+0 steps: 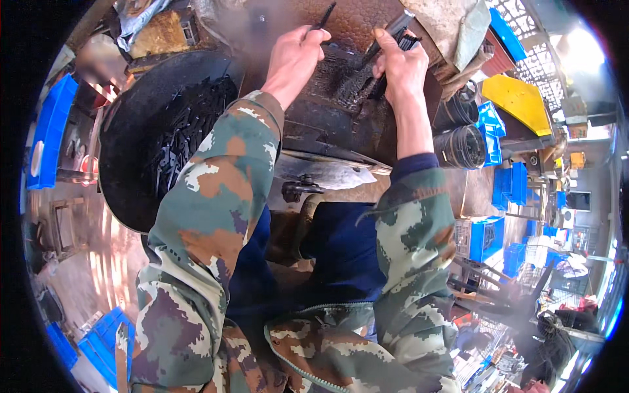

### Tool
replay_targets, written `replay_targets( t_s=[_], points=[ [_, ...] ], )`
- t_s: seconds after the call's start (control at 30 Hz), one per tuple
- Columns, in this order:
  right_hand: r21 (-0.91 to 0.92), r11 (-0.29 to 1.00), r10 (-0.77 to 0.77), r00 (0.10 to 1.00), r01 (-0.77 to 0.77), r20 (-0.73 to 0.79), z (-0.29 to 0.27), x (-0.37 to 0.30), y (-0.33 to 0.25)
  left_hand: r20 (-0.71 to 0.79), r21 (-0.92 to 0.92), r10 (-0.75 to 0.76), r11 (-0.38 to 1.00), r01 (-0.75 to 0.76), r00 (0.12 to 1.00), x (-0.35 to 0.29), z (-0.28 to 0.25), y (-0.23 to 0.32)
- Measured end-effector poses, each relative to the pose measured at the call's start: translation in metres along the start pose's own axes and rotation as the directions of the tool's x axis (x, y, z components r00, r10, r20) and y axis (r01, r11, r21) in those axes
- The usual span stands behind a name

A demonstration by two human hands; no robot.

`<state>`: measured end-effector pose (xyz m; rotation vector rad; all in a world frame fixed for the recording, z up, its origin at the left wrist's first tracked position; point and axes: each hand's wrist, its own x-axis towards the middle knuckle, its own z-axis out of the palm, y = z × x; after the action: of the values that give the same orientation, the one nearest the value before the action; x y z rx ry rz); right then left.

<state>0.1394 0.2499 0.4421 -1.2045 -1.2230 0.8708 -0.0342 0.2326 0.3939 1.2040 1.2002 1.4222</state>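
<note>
Reaching forward from the lower edge, two camouflage sleeves (206, 216) frame an unzipped jacket front (327, 357) and dark blue trousers (344, 242). Just past the knees stands a grimy, dark work surface (321, 128), with both bare hands over its farther part.

The left hand (296, 62) has its fingers curled nearly closed, thumb and forefinger pinching a thin dark strip (327, 14); the strip's free end sticks out past the fingertips, slanting away and to the right. How the remaining fingers sit under the palm cannot be told.

The right hand (403, 69) is partly closed around several dark, flat pieces (398, 25). Its thumb lies along their near left side, and their ends, one paler grey, project beyond the grip; the fingers behind are largely hidden. The two hands are apart.

Left of the work surface, beside the left sleeve, sits a wide black basin (128, 147) holding a loose heap of dark metal strips (190, 124). To the right of the right wrist are dark round buckets (462, 147).

Farther right come a yellow panel (517, 101), blue bins (485, 238) and, beyond, a pierced lattice wall (545, 78).
</note>
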Motion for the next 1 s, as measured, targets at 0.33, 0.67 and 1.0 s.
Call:
replay_targets(
  t_s=[0.33,0.67,1.0],
  points=[
    [0.125,0.992,0.008,1.000,-0.005,-0.027,0.012,0.039,0.019,0.034,-0.048,-0.093,0.994,0.095,0.995,-0.001,0.007,-0.003],
    [0.365,0.928,0.104,0.993,-0.080,-0.046,0.010,0.019,0.008,-0.001,-0.157,-0.162,0.975,0.160,0.987,-0.007,0.024,-0.015],
    [0.690,0.703,0.241,0.970,-0.170,-0.007,0.002,-0.037,-0.020,0.420,-0.720,-0.329,0.446,0.531,0.846,-0.024,0.071,-0.003]
  ],
)
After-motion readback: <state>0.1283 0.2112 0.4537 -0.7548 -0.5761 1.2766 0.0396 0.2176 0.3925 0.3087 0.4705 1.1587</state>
